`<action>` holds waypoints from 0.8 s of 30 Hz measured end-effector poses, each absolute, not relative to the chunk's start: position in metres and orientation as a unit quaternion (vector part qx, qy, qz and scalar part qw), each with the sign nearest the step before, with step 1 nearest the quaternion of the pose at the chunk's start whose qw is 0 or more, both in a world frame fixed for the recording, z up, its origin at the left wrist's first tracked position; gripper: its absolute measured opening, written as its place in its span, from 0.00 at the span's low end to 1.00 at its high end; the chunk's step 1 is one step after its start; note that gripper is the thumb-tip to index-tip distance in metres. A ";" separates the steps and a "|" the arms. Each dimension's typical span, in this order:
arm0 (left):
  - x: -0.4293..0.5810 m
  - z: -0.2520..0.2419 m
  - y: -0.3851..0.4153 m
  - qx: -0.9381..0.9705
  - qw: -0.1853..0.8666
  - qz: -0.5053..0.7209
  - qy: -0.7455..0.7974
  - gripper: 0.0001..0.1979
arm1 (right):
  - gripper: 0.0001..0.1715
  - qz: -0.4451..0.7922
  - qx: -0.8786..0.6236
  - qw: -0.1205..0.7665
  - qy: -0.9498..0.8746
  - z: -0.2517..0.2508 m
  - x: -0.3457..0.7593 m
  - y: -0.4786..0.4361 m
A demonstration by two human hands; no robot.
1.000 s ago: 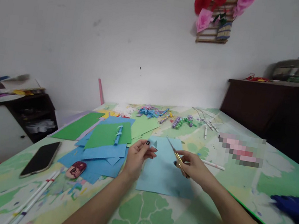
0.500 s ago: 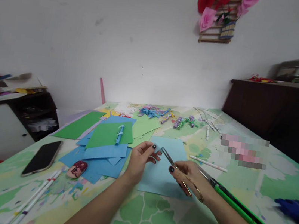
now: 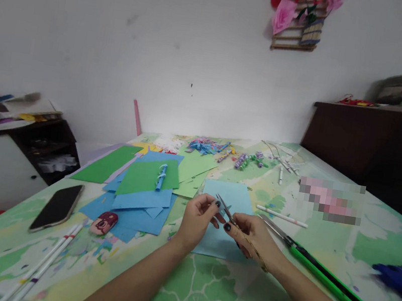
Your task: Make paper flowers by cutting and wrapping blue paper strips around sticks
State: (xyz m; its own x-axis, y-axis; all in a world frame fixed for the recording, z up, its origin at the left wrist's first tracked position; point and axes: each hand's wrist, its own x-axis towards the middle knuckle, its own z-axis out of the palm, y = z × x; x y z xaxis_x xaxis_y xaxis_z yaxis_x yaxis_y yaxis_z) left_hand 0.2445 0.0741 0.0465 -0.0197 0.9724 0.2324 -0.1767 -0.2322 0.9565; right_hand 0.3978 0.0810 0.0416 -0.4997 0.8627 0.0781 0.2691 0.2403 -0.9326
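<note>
A small piece of light blue paper (image 3: 227, 208) is pinched between the thumb and fingers of my left hand (image 3: 193, 223). My right hand (image 3: 254, 234) is closed around the gold-coloured handles of a pair of scissors (image 3: 223, 203). The blades point up and left, slightly parted, and run right beside the paper at my left fingertips. Whether they are biting into it I cannot tell. Beneath both hands lies a light blue sheet of paper (image 3: 209, 246), partly covered by them.
A green utility knife (image 3: 335, 289) lies beside my right forearm. Blue sheets (image 3: 153, 224) and green sheets (image 3: 143, 174) spread to the left, with a blue paper roll (image 3: 161, 179) on top. A phone (image 3: 57, 208), an oval pink case (image 3: 104, 224) and white sticks (image 3: 43, 263) sit further left.
My left hand has moved slightly right, closer to my right hand. The scissors have turned and their blades now show apart at the tips. The view has tilted down a little.
</note>
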 end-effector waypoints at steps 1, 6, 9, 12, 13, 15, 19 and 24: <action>0.245 0.046 0.074 0.505 0.479 0.602 0.391 0.09 | 0.21 0.473 -0.390 0.314 -0.724 0.041 0.397 0.081; 0.246 0.044 0.073 0.489 0.480 0.619 0.383 0.07 | 0.22 0.463 -0.382 0.325 -0.731 0.039 0.394 0.079; 0.246 0.043 0.074 0.484 0.479 0.622 0.386 0.06 | 0.23 0.473 -0.380 0.324 -0.726 0.038 0.394 0.080; 0.245 0.043 0.074 0.477 0.481 0.625 0.387 0.05 | 0.23 0.475 -0.386 0.320 -0.723 0.036 0.394 0.081; 0.245 0.043 0.074 0.476 0.482 0.626 0.386 0.05 | 0.23 0.473 -0.389 0.318 -0.724 0.036 0.394 0.081; 0.245 0.043 0.074 0.475 0.483 0.626 0.385 0.06 | 0.23 0.468 -0.394 0.317 -0.725 0.035 0.394 0.082; 0.246 0.045 0.073 0.476 0.481 0.627 0.385 0.06 | 0.23 0.471 -0.394 0.316 -0.723 0.034 0.393 0.082; 0.246 0.044 0.073 0.470 0.480 0.632 0.386 0.06 | 0.23 0.470 -0.398 0.314 -0.723 0.035 0.393 0.082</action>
